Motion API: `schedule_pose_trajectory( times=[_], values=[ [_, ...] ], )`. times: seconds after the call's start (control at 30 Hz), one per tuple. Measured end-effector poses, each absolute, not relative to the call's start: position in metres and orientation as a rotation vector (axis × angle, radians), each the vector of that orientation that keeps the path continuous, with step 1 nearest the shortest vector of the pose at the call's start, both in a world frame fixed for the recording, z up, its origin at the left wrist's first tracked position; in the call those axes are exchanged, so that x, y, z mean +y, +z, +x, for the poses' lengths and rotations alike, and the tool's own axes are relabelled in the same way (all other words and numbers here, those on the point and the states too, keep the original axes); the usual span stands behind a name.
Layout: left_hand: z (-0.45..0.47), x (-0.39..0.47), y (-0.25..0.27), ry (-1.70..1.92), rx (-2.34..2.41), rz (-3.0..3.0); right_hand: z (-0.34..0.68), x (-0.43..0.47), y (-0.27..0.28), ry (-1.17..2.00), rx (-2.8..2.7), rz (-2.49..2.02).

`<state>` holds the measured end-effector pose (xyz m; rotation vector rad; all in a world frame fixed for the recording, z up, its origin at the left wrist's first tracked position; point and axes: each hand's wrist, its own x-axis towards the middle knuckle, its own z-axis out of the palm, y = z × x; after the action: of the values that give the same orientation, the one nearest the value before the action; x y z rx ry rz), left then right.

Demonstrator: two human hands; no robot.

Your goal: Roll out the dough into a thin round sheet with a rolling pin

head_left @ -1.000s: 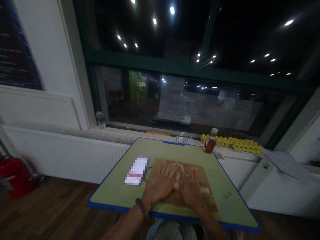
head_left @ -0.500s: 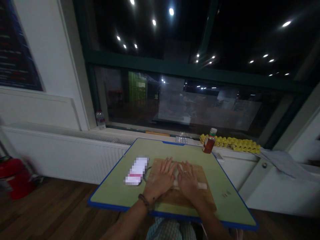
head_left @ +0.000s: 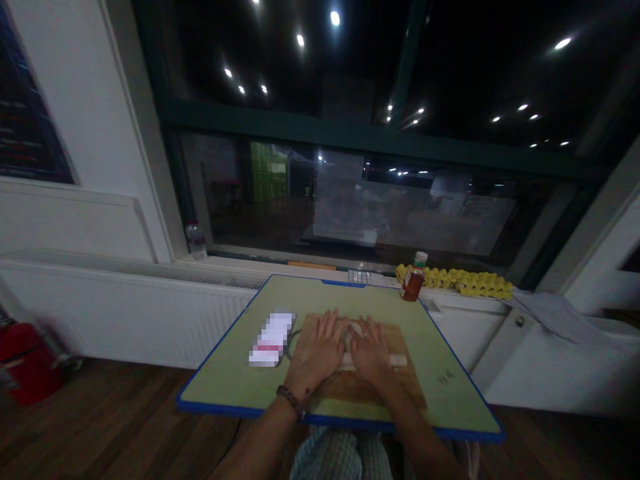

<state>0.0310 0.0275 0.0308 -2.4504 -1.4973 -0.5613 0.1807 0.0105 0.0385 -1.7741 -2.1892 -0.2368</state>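
Note:
My left hand (head_left: 324, 347) lies over the left part of a pale wooden rolling pin (head_left: 399, 361), fingers stretched forward and slightly apart. On the pin's right part rests my right hand (head_left: 371, 351), its fingers extended too and its thumb side turned towards the left hand. Between the hands shows a piece of whitish dough (head_left: 352, 331), partly covered by the fingers. Both pin and dough are on a wooden board (head_left: 360, 392). My palms hide the left end of the pin.
The board rests on a green folding table (head_left: 220, 373) with a blue rim. A phone with a blurred screen (head_left: 273, 340) lies left of the board. A bottle of red-brown liquid (head_left: 413, 280) stands at the far right corner. Yellow egg trays (head_left: 460, 281) sit along the windowsill.
The view has shifted slightly. The fingers of my right hand have moved apart from the left hand's fingertips, so more dough shows between them. Both hands stay over the rolling pin.

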Motion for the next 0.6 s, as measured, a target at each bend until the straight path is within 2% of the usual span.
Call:
schedule_pose_trajectory(
  times=[0.2, 0.4, 0.6],
  values=[
    [0.031, 0.035, 0.042, -0.565, -1.616, -2.435, 0.181, 0.024, 0.04, -0.235, -2.025, -1.73],
    [0.018, 0.038, 0.044, -0.829, -1.62, -2.369, 0.222, 0.009, 0.039, -0.191, -2.342, -1.278],
    [0.004, 0.044, 0.041, -1.047, -1.75, -2.296, 0.258, 0.002, 0.039, -0.153, -2.412, -1.262]
  ],
)
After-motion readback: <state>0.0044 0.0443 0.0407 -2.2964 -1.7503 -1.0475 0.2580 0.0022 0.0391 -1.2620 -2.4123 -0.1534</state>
